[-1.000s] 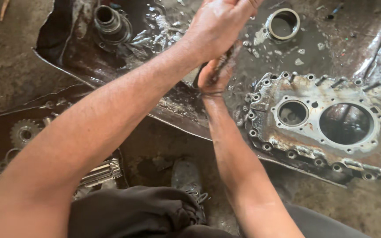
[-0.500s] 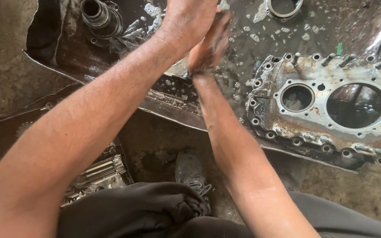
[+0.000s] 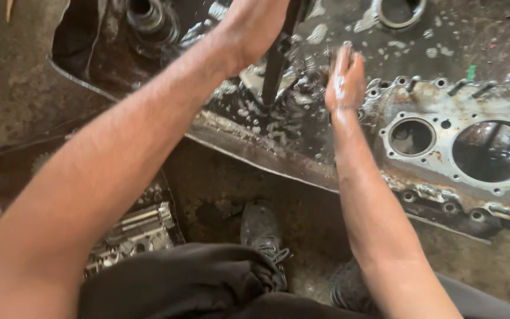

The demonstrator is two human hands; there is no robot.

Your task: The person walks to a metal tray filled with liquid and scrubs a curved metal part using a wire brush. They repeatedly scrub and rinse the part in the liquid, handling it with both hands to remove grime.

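Left hand [image 3: 255, 26], top centre of frame, grips the dark rod [image 3: 275, 65]; its tip stands in the oily tray [image 3: 255, 139]. Right hand [image 3: 343, 80], centre right, is open and flat beside it, near the casing [image 3: 444, 112]. Keep your grip firm; everything is slick.
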